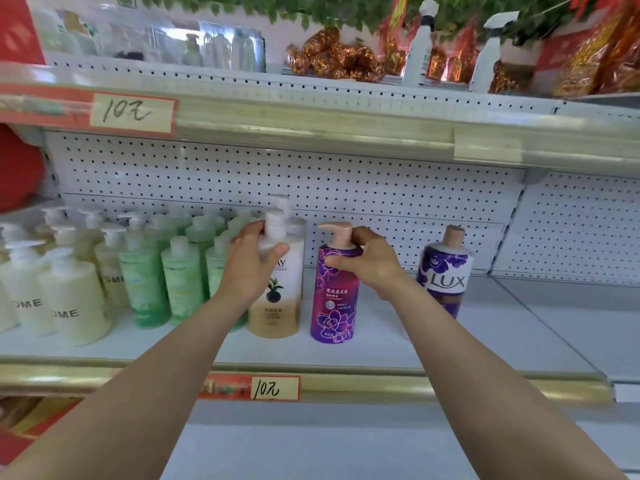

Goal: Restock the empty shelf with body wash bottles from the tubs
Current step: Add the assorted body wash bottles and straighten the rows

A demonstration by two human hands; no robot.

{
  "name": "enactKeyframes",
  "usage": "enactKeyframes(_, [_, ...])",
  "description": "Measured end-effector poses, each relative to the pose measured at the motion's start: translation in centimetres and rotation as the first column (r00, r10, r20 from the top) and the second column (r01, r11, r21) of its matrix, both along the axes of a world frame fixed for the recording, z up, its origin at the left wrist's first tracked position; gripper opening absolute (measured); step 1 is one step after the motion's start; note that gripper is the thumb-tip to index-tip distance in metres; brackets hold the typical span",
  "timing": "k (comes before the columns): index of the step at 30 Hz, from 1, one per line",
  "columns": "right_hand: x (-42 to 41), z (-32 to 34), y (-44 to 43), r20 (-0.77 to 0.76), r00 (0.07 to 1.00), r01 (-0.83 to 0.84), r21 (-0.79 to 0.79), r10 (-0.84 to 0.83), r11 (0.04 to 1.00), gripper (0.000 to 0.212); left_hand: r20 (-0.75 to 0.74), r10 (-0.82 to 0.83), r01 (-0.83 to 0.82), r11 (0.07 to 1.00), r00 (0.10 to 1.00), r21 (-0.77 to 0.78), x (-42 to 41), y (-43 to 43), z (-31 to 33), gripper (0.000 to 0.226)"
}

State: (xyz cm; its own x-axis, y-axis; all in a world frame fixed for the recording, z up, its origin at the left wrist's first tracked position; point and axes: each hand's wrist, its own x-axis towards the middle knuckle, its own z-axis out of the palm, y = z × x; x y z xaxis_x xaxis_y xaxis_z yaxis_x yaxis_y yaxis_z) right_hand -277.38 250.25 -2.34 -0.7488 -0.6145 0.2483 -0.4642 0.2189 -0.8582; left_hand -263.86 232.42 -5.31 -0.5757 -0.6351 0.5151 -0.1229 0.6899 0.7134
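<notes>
A cream and tan pump bottle [277,303] stands on the white shelf [433,344], and my left hand [254,258] grips its shoulder just below the white pump. Right beside it stands a purple flowered bottle [334,306] with a pink pump. My right hand [370,259] holds that bottle's neck and shoulder. Further right a purple and white LUX bottle [445,271] with a brown cap stands alone, apart from both hands. Another white pump shows behind the cream bottle.
Green bottles [180,271] and pale cream pump bottles [74,296] fill the shelf's left part. The shelf above [311,123] hangs low overhead and carries spray bottles [420,46] and red-gold packets. A gold price rail [415,386] edges the shelf front.
</notes>
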Motion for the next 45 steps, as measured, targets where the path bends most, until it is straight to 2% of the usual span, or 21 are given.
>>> enactKeyframes(5, [0.1,0.1,-0.1,0.016,1.000,0.010,-0.011,-0.010,1.000,0.045,-0.003,0.012,-0.012,1.000,1.000,0.021,-0.1,0.3,0.1,0.055])
enactKeyframes(16, [1.1,-0.4,-0.6,-0.106,0.991,0.080,-0.021,-0.082,0.997,0.048,-0.001,0.056,-0.056,0.998,0.998,0.008,0.2,1.1,0.2,0.054])
enactKeyframes(19, [1.4,-0.2,0.0,-0.083,0.995,0.057,-0.031,-0.059,0.998,0.054,-0.020,0.132,-0.133,0.990,0.991,-0.052,0.3,2.0,0.2,0.064])
enactKeyframes(22, [1.1,1.0,1.7,-0.154,0.979,0.108,-0.158,-0.132,0.982,0.062,-0.156,0.216,-0.243,0.952,0.964,-0.186,0.7,4.1,0.1,0.072])
enactKeyframes(24, [0.3,1.7,3.6,-0.259,0.907,0.254,-0.295,-0.333,0.921,0.055,-0.237,0.222,-0.289,0.907,0.946,-0.305,0.5,5.7,0.0,0.066])
enactKeyframes(26, [-1.1,2.1,5.9,-0.320,0.748,0.448,-0.401,-0.581,0.799,0.053,-0.235,0.158,-0.241,0.891,0.959,-0.385,-0.3,7.1,-0.2,0.059])
enactKeyframes(28, [-2.9,2.1,8.2,-0.302,0.630,0.621,-0.358,-0.715,0.698,0.065,-0.148,0.115,-0.170,0.881,0.982,-0.442,-1.3,7.8,-0.6,0.054])
enactKeyframes(29, [-3.7,1.9,9.2,-0.271,0.635,0.680,-0.246,-0.723,0.690,0.075,-0.092,0.119,-0.148,0.870,0.989,-0.470,-1.8,8.1,-0.9,0.053])
enactKeyframes(31, [-5.1,0.9,10.8,-0.118,0.769,0.632,-0.005,-0.628,0.775,0.089,-0.005,0.146,-0.127,0.847,0.989,-0.517,-2.5,8.4,-1.4,0.053])
enactKeyframes(32, [-5.4,0.4,11.4,0.004,0.844,0.536,0.037,-0.536,0.843,0.086,0.023,0.160,-0.124,0.840,0.987,-0.529,-2.8,8.5,-1.7,0.054])
enactKeyframes(33, [-5.7,-0.2,11.9,0.106,0.884,0.455,0.020,-0.454,0.890,0.080,0.044,0.174,-0.124,0.836,0.984,-0.534,-2.9,8.6,-1.9,0.056])
enactKeyframes(34, [-5.9,-0.4,12.4,0.143,0.902,0.412,-0.007,-0.407,0.911,0.073,0.059,0.185,-0.126,0.836,0.981,-0.534,-3.0,8.7,-2.0,0.057])
enactKeyframes(36, [-5.9,-0.2,12.8,0.103,0.917,0.389,-0.011,-0.386,0.921,0.067,0.060,0.199,-0.138,0.837,0.978,-0.529,-3.2,8.9,-2.0,0.056])
enactKeyframes(40, [-5.7,0.2,11.5,-0.018,0.930,0.367,0.067,-0.367,0.928,0.069,0.042,0.202,-0.152,0.842,0.978,-0.517,-3.3,9.1,-2.0,0.052])
enactKeyframes(45, [-4.6,-0.3,8.3,0.044,0.965,0.255,0.056,-0.258,0.965,0.068,0.050,0.200,-0.147,0.845,0.978,-0.515,-3.3,9.1,-2.1,0.054])
